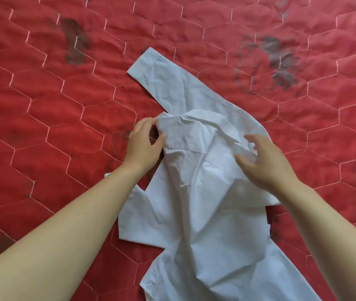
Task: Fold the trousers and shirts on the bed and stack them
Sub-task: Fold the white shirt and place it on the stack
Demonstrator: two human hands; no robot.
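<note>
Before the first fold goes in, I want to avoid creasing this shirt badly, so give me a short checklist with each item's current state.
1. Shirt lying flat: not ok, it is crumpled, with wrinkles bunched through the middle.
2. Far sleeve laid out: ok, it stretches away over the red quilt, cuff flat.
3. Near sleeve: not ok, partly tucked under the body.
4. Left hand grip: ok, fingers pinch the cloth at the collar end.
5. Right hand grip: not ok, fingers are spread above the cloth, nothing pinched yet.
6. Lower hem: cannot tell, it runs out of view.
</note>
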